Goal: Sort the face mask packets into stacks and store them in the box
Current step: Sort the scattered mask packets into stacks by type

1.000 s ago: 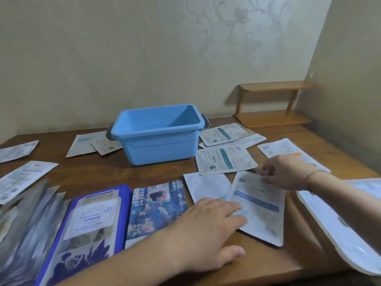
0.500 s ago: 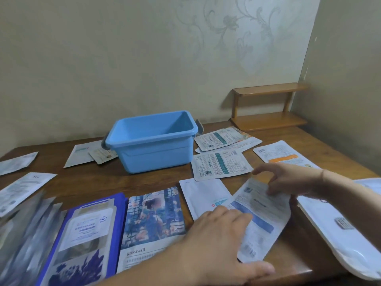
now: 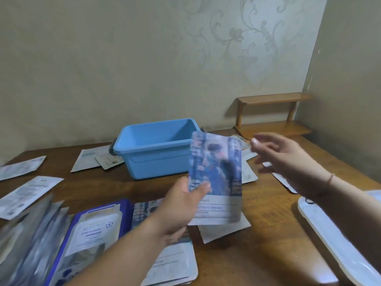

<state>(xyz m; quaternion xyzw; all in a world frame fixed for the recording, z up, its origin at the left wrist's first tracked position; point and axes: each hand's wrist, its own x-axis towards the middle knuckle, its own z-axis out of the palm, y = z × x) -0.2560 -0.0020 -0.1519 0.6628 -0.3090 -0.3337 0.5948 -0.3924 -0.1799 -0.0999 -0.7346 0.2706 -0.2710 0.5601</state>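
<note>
White face mask packets (image 3: 28, 190) lie flat at the table's (image 3: 268, 244) left edge, beside a dark blue packet (image 3: 94, 228). The left hand (image 3: 181, 205) pinches an illustrated packet (image 3: 216, 178), thumb on its front, upright and blurred, seemingly just in front of the empty blue box (image 3: 156, 147). The right hand (image 3: 288, 162) hovers beside it, fingers spread, holding nothing.
</note>
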